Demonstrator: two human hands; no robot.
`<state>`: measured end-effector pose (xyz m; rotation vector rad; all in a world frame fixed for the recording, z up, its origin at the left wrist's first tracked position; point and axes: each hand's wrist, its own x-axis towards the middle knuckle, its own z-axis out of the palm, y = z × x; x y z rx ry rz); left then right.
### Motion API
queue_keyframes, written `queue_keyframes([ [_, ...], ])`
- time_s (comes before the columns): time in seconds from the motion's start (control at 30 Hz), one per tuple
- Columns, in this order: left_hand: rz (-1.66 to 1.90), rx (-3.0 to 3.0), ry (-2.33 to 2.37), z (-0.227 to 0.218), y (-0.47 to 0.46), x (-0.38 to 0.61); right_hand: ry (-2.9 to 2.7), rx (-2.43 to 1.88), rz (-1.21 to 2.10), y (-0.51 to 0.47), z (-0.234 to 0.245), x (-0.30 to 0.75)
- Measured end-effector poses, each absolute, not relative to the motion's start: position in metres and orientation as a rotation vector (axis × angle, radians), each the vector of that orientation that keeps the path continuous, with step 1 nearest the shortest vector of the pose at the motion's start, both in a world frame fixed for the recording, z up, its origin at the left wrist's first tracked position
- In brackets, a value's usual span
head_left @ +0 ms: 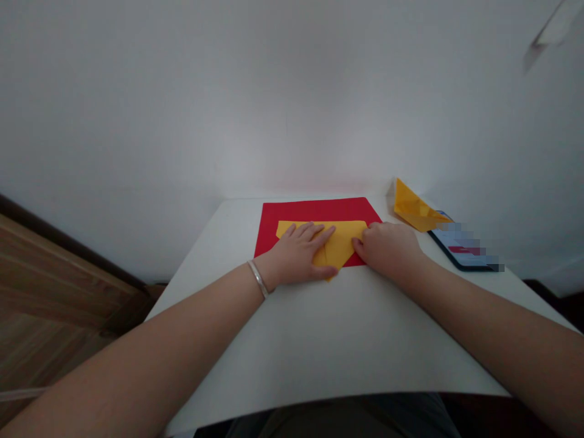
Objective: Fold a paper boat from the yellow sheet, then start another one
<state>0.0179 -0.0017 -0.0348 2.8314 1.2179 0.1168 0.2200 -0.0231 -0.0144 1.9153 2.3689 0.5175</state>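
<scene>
A folded sheet of yellow paper (344, 237) lies on a red sheet (314, 210), its lower point reaching past the red sheet's near edge. My left hand (303, 252) rests flat on the yellow paper with the fingers spread, hiding its left part. At the paper's right corner my right hand (387, 243) is closed, thumb and curled fingers pinching the edge. A silver bangle (258, 278) circles my left wrist.
A folded yellow paper piece (415, 210) stands at the back right, overlapping a phone (460, 246) lying on the white table (319, 340). The wall (292, 103) rises directly behind the table. Wooden furniture (59, 280) stands to the left.
</scene>
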Motion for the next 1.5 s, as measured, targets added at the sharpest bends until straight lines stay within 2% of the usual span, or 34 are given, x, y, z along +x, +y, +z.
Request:
queue_keyframes([
  [0.4,-0.100,2.802,1.188,-0.032,-0.004,0.012,2.342,1.978,0.554,-0.021,-0.017,0.226],
  [0.67,0.093,2.948,1.154,-0.032,-0.007,0.009,2.375,2.001,0.652,-0.013,-0.020,0.233],
  [0.83,0.152,3.200,0.893,-0.020,-0.009,0.012,2.372,2.027,0.656,-0.013,-0.021,0.235],
  [1.1,0.068,3.457,0.697,-0.010,-0.013,0.011,2.388,2.027,0.625,-0.012,-0.024,0.240],
  [1.33,0.287,3.365,0.808,-0.012,-0.004,0.006,2.658,2.157,0.503,-0.010,-0.024,0.249],
  [1.5,0.875,3.050,0.980,-0.019,0.005,-0.002,3.002,2.248,0.136,0.000,-0.034,0.263],
])
